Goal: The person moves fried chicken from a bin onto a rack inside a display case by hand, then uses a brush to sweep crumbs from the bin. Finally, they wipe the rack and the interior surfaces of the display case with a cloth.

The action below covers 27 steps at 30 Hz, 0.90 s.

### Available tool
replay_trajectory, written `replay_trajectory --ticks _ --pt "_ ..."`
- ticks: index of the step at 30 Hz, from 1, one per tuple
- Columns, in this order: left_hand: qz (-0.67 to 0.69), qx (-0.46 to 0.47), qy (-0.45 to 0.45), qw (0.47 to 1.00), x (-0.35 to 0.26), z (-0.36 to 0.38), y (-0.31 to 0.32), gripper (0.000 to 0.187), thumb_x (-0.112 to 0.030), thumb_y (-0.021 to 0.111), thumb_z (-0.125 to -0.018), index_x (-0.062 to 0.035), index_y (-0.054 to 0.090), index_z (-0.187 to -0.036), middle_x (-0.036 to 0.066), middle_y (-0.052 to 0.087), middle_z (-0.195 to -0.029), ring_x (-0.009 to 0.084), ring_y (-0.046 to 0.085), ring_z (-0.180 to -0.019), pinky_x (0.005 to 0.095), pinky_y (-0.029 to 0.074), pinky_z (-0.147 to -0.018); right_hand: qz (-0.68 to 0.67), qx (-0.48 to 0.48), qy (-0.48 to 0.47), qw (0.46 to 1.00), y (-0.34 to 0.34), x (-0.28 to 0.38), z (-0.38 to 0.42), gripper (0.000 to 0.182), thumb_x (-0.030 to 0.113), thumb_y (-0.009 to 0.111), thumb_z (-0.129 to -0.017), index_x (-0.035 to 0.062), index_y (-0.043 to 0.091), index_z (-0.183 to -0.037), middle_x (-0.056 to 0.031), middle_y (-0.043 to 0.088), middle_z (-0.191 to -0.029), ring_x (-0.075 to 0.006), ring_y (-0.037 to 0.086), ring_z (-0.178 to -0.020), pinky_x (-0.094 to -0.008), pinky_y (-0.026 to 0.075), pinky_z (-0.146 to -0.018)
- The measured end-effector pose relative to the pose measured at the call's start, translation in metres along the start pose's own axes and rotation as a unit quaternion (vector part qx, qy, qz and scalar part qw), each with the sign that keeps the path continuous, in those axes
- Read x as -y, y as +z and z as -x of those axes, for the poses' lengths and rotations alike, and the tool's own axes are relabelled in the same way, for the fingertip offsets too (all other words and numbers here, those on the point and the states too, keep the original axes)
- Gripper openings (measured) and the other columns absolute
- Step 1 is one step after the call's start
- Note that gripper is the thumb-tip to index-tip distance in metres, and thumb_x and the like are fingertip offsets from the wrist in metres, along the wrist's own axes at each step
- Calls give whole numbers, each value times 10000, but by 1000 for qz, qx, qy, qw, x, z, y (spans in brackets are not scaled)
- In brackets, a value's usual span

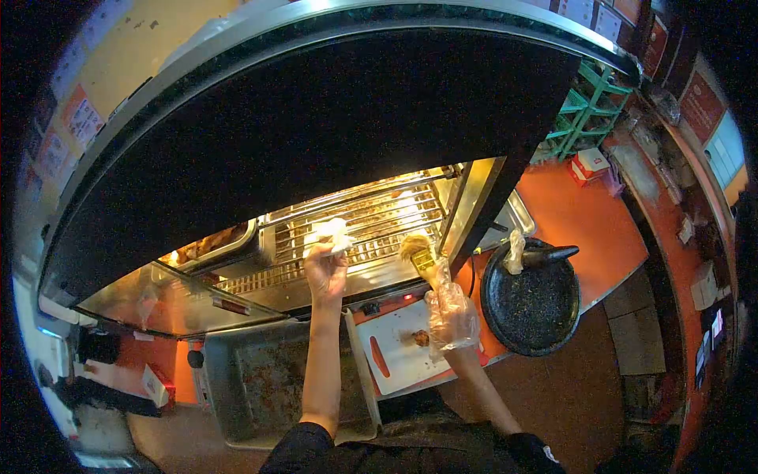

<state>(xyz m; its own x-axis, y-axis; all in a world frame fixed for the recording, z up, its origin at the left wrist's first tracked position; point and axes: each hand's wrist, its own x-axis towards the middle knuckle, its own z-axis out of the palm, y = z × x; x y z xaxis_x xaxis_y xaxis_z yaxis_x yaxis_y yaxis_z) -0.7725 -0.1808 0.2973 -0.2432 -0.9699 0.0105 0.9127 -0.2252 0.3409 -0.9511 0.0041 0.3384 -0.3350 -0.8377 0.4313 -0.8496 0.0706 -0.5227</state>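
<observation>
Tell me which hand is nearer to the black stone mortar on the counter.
Right. The gloved right hand, holding a brush, is just left of the black stone mortar. The bare left hand is farther left, at the lit grill rack.

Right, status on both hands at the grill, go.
Left hand bare, shut on pale lumpy food piece over wire grill rack. Right hand gloved, shut on yellow-bristled basting brush. Nothing blocking.

You are standing in a commercial food-stall kitchen. At frame center a lit steel display oven shows wire racks, a big black stone mortar sits right of it on the orange counter, and posters line the upper-left wall.
</observation>
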Motion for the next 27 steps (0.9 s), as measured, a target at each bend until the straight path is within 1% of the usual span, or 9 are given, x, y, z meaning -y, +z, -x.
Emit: replay_trajectory --ticks 4,5,14,17,20,21,24,25,27 --pt "14 -29 4 999 1 0 -2 286 50 574 -669 14 577 -953 87 634 -912 178 616 -812 312 538 -765 -15 -23 4 1000 19 -7 -11 172 106 554 -849 -43 605 -919 -214 582 -787 -388 573 -716 -461 452 -639" --pt "13 -28 4 1000 2 1 -1 279 48 574 -671 13 580 -948 87 635 -909 180 617 -812 314 538 -762 13 -44 -6 999 30 -13 -12 196 210 593 -801 49 622 -909 -131 611 -849 -302 582 -685 -418 468 -588" --pt "19 -25 -2 999 1 1 4 231 38 588 -679 14 601 -908 87 637 -874 188 617 -782 313 538 -728 146 -26 -83 985 20 -1 -17 165 183 569 -749 74 614 -864 -120 618 -783 -251 590 -616 -379 470 -544" --pt "39 -25 -4 999 2 -3 -7 228 35 591 -677 12 602 -904 91 637 -874 194 615 -781 318 538 -733 187 -4 -70 980 34 -7 -15 178 209 575 -755 66 617 -852 -117 601 -703 -242 582 -568 -370 469 -508" --pt "51 -11 -10 999 1 -4 -17 228 28 592 -679 5 604 -906 96 638 -879 206 618 -797 327 539 -745 150 14 83 985 34 14 -27 203 214 627 -698 56 626 -824 -119 589 -730 -301 588 -660 -397 500 -591" --pt "38 -21 -8 999 1 -3 -12 230 25 592 -681 3 604 -910 98 638 -881 212 621 -804 330 540 -749 109 209 132 963 31 11 -34 260 219 648 -689 34 614 -868 -158 600 -813 -327 595 -751 -414 500 -651" --pt "8 -34 -8 999 -2 0 -6 238 15 592 -687 -2 602 -925 100 639 -886 226 627 -825 339 543 -749 104 138 41 984 48 6 -21 300 195 660 -682 6 589 -903 -215 591 -907 -372 577 -880 -451 483 -735" --pt "2 -34 -9 999 -1 -1 -4 241 12 592 -689 -4 601 -929 100 639 -888 230 629 -832 343 545 -747 113 -48 -53 991 71 -7 -19 219 284 619 -746 74 578 -699 -118 570 -657 -290 582 -659 -416 443 -587" --pt "-9 -33 -10 999 -1 -1 4 246 6 590 -691 -1 599 -937 101 641 -889 234 630 -835 350 548 -742 141 -33 -126 981 83 -20 -7 211 272 623 -739 67 581 -710 -118 582 -683 -302 581 -684 -436 432 -590"
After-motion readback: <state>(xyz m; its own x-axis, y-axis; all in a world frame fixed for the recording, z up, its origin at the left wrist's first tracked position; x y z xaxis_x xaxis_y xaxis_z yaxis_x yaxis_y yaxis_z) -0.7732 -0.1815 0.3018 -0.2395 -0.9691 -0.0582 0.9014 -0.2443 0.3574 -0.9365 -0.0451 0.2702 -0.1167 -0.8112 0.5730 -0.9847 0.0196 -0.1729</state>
